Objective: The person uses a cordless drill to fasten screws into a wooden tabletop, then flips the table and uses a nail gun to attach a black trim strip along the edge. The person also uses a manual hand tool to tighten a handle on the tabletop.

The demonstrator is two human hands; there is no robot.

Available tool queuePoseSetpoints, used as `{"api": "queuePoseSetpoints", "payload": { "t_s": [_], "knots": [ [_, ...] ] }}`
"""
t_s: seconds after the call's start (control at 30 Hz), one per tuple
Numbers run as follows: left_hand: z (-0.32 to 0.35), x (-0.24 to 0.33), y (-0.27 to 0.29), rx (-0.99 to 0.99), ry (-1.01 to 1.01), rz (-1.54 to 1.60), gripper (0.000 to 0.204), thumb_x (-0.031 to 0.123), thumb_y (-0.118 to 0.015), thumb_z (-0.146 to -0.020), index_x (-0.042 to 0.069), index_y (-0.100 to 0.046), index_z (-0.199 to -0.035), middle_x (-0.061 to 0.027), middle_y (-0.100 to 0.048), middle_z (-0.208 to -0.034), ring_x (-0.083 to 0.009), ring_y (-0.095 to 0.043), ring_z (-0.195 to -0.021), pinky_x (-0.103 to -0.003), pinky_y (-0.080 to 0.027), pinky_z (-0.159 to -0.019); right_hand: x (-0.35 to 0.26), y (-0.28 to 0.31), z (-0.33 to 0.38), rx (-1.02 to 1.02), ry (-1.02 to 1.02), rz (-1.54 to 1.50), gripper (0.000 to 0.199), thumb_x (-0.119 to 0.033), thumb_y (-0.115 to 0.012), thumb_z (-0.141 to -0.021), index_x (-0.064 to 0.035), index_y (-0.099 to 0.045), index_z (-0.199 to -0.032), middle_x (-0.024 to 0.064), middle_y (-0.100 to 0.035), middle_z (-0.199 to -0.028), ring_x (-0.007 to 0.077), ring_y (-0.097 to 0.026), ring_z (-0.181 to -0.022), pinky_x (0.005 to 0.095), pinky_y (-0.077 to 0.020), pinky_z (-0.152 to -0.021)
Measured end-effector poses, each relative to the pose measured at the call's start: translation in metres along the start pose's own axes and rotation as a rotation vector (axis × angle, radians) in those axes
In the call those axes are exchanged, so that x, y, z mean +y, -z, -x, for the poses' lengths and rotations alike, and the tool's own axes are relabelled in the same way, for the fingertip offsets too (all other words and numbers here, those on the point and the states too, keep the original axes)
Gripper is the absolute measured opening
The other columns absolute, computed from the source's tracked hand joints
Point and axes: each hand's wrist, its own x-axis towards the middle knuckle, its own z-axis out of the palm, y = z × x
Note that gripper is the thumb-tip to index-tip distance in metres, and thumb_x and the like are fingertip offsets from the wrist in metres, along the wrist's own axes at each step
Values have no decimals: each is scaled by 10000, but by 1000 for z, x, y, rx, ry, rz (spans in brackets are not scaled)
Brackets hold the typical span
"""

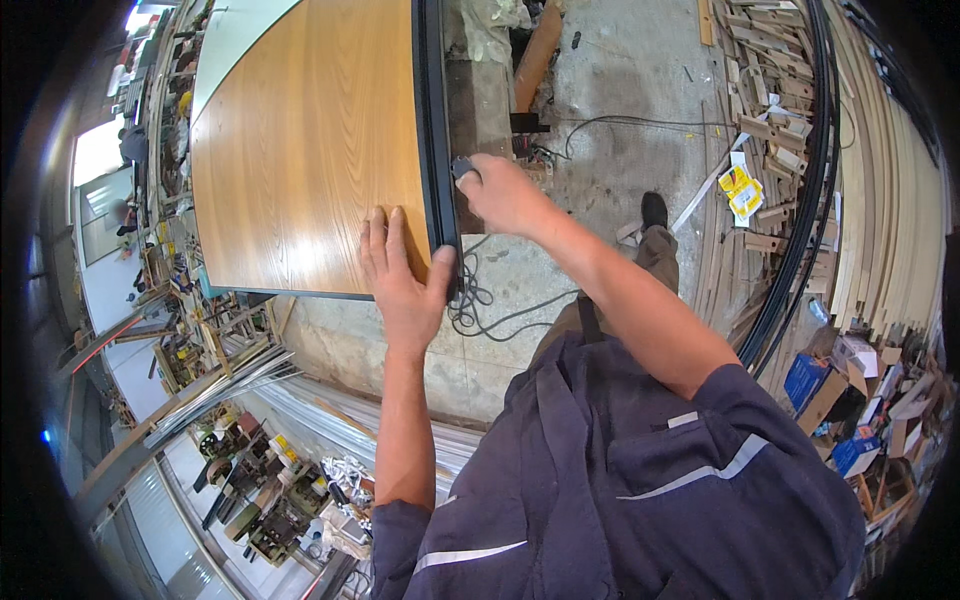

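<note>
— Where's the left hand (400,275)?
— Flat on the wooden panel (310,150), fingers (385,235) stretched out together, thumb hooked over the black edge strip (432,120) just beside them. It grips nothing.
— And the right hand (500,190)?
— Curled shut on a small dark tool (465,167), pressed against that strip just above the left thumb.
— Below them?
— Black cables (480,300) on the concrete floor (620,80).

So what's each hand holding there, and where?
The left hand presses flat on the wooden panel near its black edge strip. The right hand grips a small dark object against that strip.
</note>
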Motion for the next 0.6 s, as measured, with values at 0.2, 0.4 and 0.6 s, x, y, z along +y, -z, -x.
{"api": "queuePoseSetpoints", "payload": {
  "t_s": [0.2,0.4,0.6],
  "knots": [
    [16,27,-19,-4,103,-143,863,250,-777,-835,-9,-339,-1531,-240,-295,-1600,-468,-224,-1487,-564,-219,-1211,0,1,4,-35,-14,-38,304,-214,-551,-968,82,-616,-981,305,-685,-884,452,-687,-830,493,-547,-762],
    [14,30,-28,50,152,-169,861,227,-743,-807,26,-340,-1541,-227,-307,-1602,-458,-229,-1500,-614,-189,-1201,-12,22,16,-99,-185,-453,201,-189,-533,-1001,-2,-555,-932,92,-582,-669,165,-544,-484,352,-418,-446],
    [13,30,-30,88,172,-177,839,259,-752,-818,48,-369,-1534,-203,-324,-1609,-427,-244,-1508,-602,-197,-1204,61,111,30,-105,-322,-450,222,-219,-547,-1005,-24,-553,-900,59,-538,-636,159,-485,-474,334,-368,-454]
  ]
}}
